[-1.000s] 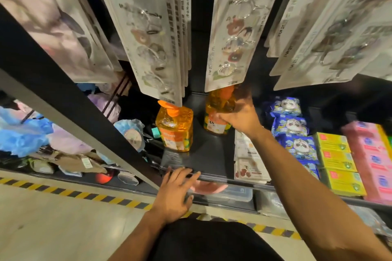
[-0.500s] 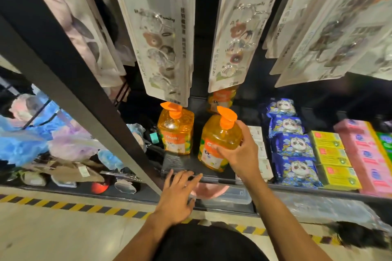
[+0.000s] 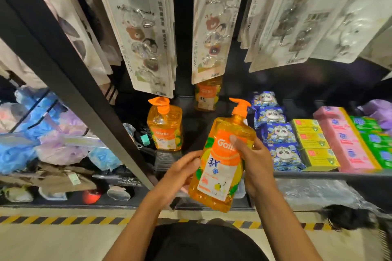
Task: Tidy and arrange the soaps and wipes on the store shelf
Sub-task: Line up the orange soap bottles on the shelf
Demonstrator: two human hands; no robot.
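The bottle (image 3: 220, 161) is off the shelf (image 3: 191, 131), held tilted in the air before its front edge. The right hand (image 3: 254, 163) grips it round the body, thumb on the label. The left hand (image 3: 178, 175) lays fairly straight fingers (image 3: 188, 159) against the other side, clasping nothing. A second bottle (image 3: 165, 131) stands on the shelf at ten o'clock and a third bottle (image 3: 206, 96) at twelve, far back and out of line. The wipes (image 3: 277, 133) at two o'clock and the soap boxes (image 3: 311, 144) at three sit in neat rows. Those look done; I'd say the bottles still need lining up.
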